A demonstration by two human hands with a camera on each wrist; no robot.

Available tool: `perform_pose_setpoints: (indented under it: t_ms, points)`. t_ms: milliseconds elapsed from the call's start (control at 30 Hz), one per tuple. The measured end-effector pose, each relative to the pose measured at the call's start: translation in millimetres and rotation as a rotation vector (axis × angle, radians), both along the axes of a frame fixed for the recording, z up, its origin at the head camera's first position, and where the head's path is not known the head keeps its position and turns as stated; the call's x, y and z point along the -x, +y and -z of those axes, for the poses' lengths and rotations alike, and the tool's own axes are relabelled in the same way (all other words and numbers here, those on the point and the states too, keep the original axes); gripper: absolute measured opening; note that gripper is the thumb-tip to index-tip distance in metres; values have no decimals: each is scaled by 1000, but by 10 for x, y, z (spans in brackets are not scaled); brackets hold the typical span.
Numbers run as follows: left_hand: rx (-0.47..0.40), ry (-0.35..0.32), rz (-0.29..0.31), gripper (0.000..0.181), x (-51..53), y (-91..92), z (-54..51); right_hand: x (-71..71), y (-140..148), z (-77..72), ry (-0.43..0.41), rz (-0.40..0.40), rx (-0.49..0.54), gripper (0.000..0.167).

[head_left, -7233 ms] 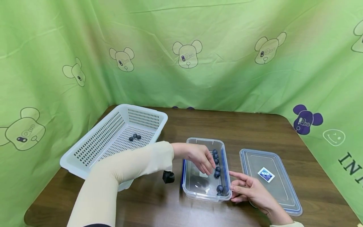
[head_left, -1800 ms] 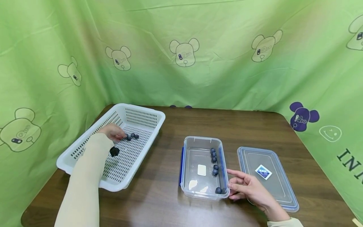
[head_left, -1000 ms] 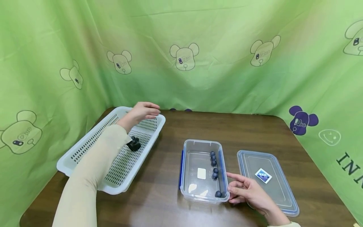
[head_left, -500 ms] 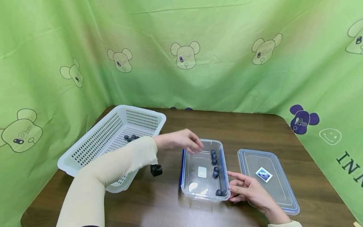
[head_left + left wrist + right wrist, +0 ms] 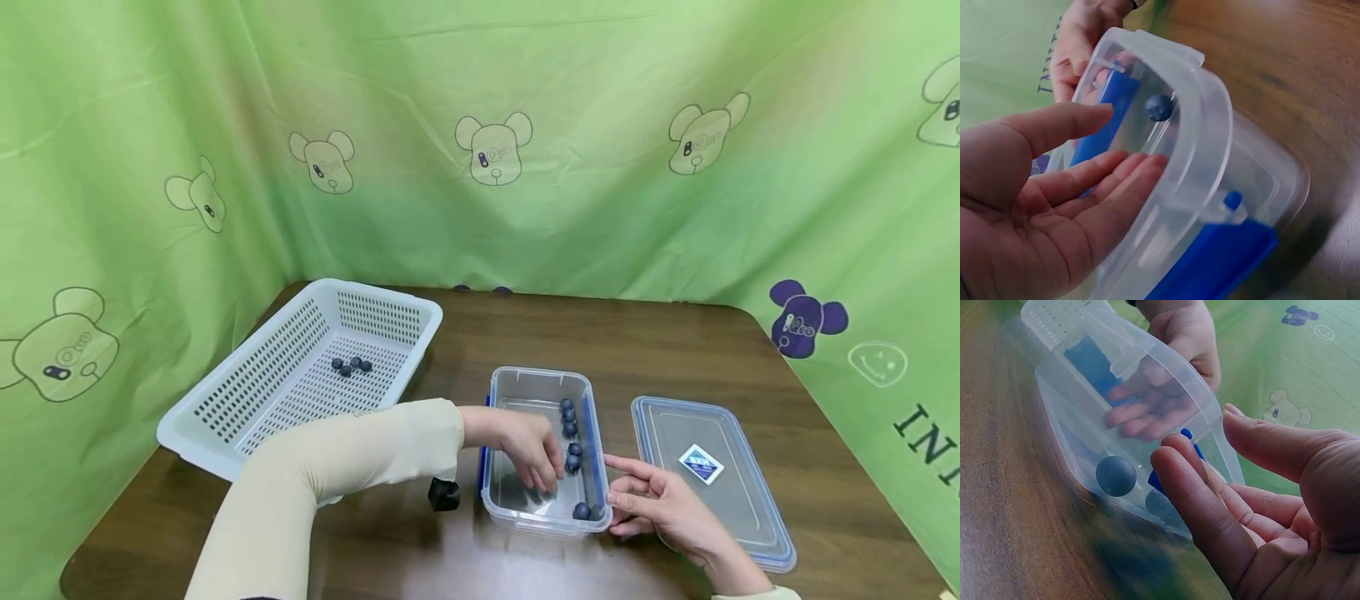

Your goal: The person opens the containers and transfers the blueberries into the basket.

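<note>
My left hand (image 5: 531, 446) reaches down inside the clear plastic box (image 5: 543, 525), fingers pointing at its floor. In the left wrist view its thumb and fingers (image 5: 1094, 228) stand apart with nothing visible between them. Several blueberries (image 5: 570, 428) line the box's right side, and one blueberry (image 5: 1159, 107) shows beyond my left fingertips. My right hand (image 5: 663, 504) rests its fingertips against the box's right wall near the front corner. In the right wrist view, the right fingers (image 5: 1200, 512) look extended, close to another blueberry (image 5: 1116, 475) seen through the wall.
A white perforated basket (image 5: 202, 433) stands on the left, with several more blueberries (image 5: 356, 363) on its floor. The box's lid (image 5: 738, 492), with a blue and white label, lies to the right. Green curtains (image 5: 585, 225) surround the wooden table (image 5: 600, 329).
My left hand has left the basket, passed over its rim to the right and come down inside the box. My right hand has stayed at the box's wall.
</note>
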State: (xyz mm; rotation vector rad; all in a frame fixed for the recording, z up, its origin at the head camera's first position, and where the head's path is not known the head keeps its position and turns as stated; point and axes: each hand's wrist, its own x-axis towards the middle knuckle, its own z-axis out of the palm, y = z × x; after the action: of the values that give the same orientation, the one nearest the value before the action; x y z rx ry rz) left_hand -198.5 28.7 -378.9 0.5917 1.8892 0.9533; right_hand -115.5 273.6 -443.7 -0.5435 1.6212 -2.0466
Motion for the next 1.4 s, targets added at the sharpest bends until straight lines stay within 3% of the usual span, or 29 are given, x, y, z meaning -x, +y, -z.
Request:
perform_pose_setpoints:
  t_ms: [200, 600, 833, 1000, 1400]
  points:
    - [50, -82, 19, 10, -71, 56, 90, -17, -4, 28, -11, -1, -9, 47]
    - [49, -91, 44, 17, -141, 184, 158, -3, 0, 28, -20, -25, 21, 43]
    - [33, -129, 53, 16, -208, 245, 219, -8, 1, 50, -30, -56, 60, 45]
    - [48, -71, 47, 12, -222, 306, 206, 5, 2, 44, -24, -50, 60, 45]
    - [93, 67, 124, 5, -210, 396, 188, 37, 17, 19, -13, -31, 37, 45]
